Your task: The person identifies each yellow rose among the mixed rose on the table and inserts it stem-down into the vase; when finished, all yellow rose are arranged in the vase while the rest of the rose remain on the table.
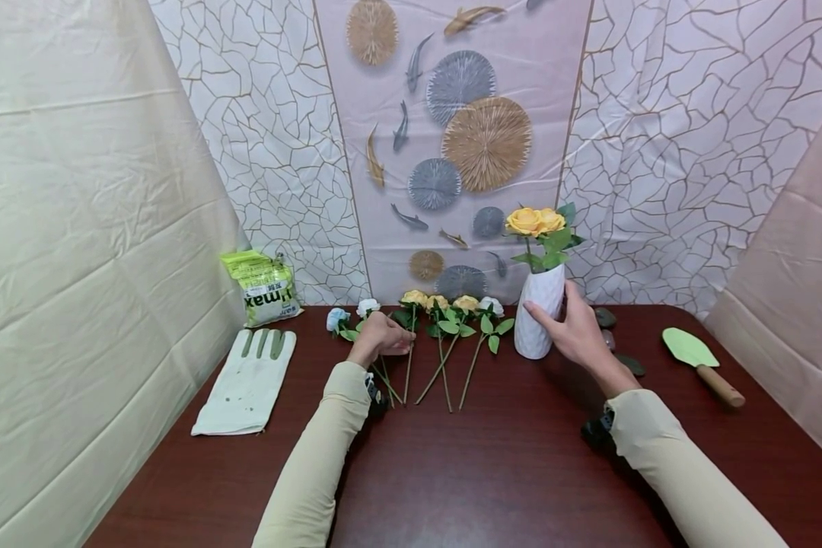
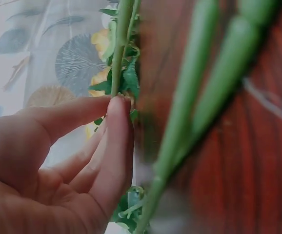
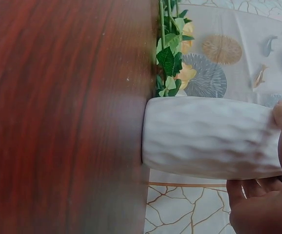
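My left hand (image 1: 385, 339) pinches the green stem (image 2: 122, 53) of an artificial rose between thumb and forefinger, at the row of flowers along the table's back. A yellow rose head (image 1: 414, 297) is just beyond those fingers. My right hand (image 1: 578, 326) grips the side of a white textured vase (image 1: 533, 331), thumb on the near side and fingers behind. Two yellow roses (image 1: 536, 221) with green leaves stand in the vase. In the right wrist view the base of the vase (image 3: 204, 139) is at the tabletop; whether it touches is hard to tell.
Yellow roses (image 1: 465, 304), a white rose (image 1: 492, 306) and a blue rose (image 1: 338, 320) lie nearby, stems forward. Gloves (image 1: 246, 384) and a green-white bag (image 1: 263, 289) are at left. Dark stones (image 1: 604, 317) and a green trowel (image 1: 690, 348) with a wooden handle lie at right.
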The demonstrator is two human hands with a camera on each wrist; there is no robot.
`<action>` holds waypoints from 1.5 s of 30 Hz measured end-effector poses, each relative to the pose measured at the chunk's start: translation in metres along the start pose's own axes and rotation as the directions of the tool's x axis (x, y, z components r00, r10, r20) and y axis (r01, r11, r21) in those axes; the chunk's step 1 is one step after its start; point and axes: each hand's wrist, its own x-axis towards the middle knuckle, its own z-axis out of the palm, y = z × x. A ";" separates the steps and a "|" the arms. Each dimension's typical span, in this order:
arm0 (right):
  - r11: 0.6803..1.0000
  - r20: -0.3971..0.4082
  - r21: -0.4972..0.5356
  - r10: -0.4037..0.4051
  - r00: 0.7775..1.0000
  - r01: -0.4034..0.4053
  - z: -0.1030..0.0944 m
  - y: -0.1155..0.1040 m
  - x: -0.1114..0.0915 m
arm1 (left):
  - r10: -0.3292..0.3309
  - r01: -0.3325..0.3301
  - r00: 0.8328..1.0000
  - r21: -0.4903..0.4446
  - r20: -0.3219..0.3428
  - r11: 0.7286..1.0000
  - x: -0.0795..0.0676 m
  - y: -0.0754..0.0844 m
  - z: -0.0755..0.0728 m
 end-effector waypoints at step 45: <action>1.000 0.001 0.000 0.007 1.000 -0.007 0.000 0.002 -0.001 | 0.457 -0.619 0.772 -0.362 -0.442 0.697 -0.012 0.115 0.063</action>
